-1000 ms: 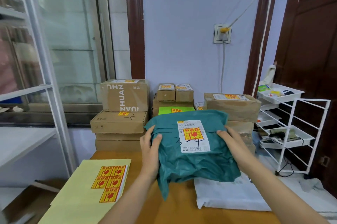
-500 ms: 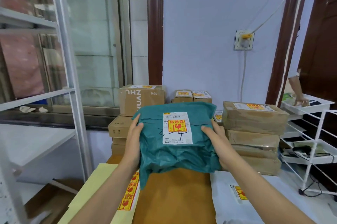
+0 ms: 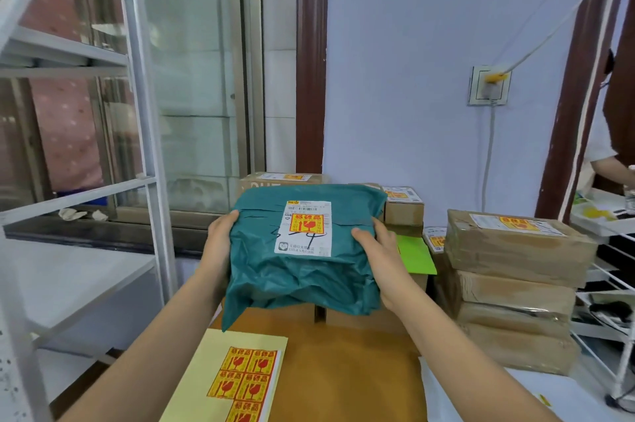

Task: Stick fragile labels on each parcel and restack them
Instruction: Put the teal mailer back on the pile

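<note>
change: over the last second i have lifted the teal parcel (image 3: 302, 249) off the table (image 3: 343, 370) and carried it up and away from me, toward the stacks by the wall; it now hangs in the air in front of the left-hand boxes.
meaning: its fragile label (image 3: 307, 224) is already stuck on the white shipping slip, so i judge this one labelled and on its way to be restacked; it is not set down yet.
right stack (image 3: 512, 287): four taped brown parcels, one on another, the top one showing a fragile label.
teal parcel: one, soft and creased, loose flap hanging off its near left corner.
sticker sheet (image 3: 247, 384): one pale yellow backing sheet on the near left of the table; i count five red-and-yellow labels in view, the lowest cut by the frame edge.
green envelope (image 3: 415, 255): one, lying on boxes just right of my right wrist.
small boxes at the back (image 3: 402, 207): at least one clear; the parcel hides whatever is beside it.
left hand (image 3: 220, 246): fingers curled round the parcel's left edge, thumb on top, gripping.
right hand (image 3: 381, 249): fingers wrapped under the right edge, thumb on top, gripping.
white mailer (image 3: 481, 397): one, flat on the near right of the table, partly cut off.
</note>
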{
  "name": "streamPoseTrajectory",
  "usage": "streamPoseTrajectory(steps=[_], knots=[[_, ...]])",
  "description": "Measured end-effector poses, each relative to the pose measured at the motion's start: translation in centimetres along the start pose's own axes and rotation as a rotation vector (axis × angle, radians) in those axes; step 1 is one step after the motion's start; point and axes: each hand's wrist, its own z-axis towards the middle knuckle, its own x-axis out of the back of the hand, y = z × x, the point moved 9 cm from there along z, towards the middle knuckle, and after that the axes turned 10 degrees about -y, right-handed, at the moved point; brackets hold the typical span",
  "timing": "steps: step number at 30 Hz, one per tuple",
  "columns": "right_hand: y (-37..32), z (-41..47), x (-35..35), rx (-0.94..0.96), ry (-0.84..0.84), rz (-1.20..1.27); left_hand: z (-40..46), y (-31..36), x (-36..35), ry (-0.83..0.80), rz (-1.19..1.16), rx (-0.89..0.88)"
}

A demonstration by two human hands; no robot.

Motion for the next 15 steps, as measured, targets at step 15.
streamPoseTrajectory(steps=[15], knots=[[3.2, 6.4, -3.2, -0.033, 0.013, 0.024, 6.8, -2.0, 3.4, 0.031, -0.105, 0.220]])
